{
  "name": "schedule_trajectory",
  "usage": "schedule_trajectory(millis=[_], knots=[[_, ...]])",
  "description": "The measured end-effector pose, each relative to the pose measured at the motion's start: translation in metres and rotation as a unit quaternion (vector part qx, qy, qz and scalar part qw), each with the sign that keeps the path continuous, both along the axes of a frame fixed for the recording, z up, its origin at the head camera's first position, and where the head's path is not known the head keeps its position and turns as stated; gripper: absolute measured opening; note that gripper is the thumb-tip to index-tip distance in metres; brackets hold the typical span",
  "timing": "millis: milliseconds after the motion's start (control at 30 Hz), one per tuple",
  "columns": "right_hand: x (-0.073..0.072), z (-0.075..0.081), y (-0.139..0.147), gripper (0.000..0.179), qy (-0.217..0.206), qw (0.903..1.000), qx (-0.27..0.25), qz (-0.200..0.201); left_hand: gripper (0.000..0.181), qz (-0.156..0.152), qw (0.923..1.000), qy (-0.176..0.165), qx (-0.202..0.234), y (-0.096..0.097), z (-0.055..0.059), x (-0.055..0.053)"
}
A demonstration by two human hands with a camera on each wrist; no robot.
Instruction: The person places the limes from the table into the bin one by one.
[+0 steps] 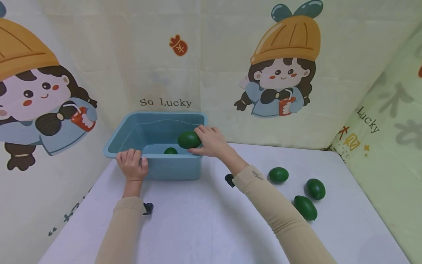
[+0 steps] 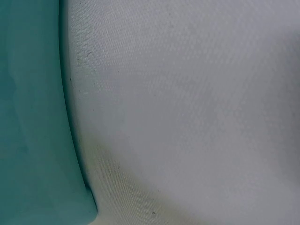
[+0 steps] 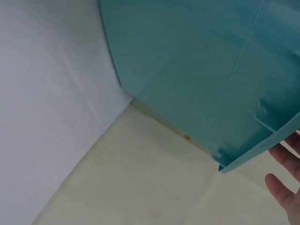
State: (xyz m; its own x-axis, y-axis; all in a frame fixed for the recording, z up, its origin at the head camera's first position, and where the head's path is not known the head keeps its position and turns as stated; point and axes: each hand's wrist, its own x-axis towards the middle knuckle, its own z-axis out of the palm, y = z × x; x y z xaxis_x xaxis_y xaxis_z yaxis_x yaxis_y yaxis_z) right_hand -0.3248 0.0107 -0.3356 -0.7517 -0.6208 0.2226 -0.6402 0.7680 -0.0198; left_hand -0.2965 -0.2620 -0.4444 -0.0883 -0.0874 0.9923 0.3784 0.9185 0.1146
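In the head view, my right hand [image 1: 211, 141] holds a dark green, oval, avocado-like fruit [image 1: 188, 140] at the right side of a blue plastic bin [image 1: 171, 168], over its inside. Another green fruit [image 1: 170, 150] lies inside, partly hidden by the front wall. My left hand [image 1: 132, 164] grips the bin's front rim near the left corner, its fingers hooked over the edge. In the right wrist view, some fingers of the right hand [image 3: 288, 183] show beside the bin's rim [image 3: 262, 147]. The left wrist view has only the bin wall [image 2: 33, 117] and the cloth.
Three more green fruits [image 1: 278, 175] [image 1: 315, 189] [image 1: 305, 208] lie on the white tabletop [image 1: 197, 227] at the right. Small black objects [image 1: 229, 180] [image 1: 148, 208] show beside each forearm. A printed cloth [image 1: 217, 73] stands behind the bin and at both sides.
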Motion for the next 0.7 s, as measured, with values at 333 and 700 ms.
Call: schedule_trajectory(millis=[333,700], knots=[[-0.0022,0.0006,-0.0039,0.069,-0.009,0.9999,0.01,-0.008,0.05,0.001,1.0,-0.005,-0.001,0.0002,0.0014,0.0004],[-0.0051,-0.001,-0.0077,0.071,-0.01,0.9998,0.016,-0.008,0.049,0.004,0.9999,-0.009,0.001,0.0007,0.0019,0.0003]])
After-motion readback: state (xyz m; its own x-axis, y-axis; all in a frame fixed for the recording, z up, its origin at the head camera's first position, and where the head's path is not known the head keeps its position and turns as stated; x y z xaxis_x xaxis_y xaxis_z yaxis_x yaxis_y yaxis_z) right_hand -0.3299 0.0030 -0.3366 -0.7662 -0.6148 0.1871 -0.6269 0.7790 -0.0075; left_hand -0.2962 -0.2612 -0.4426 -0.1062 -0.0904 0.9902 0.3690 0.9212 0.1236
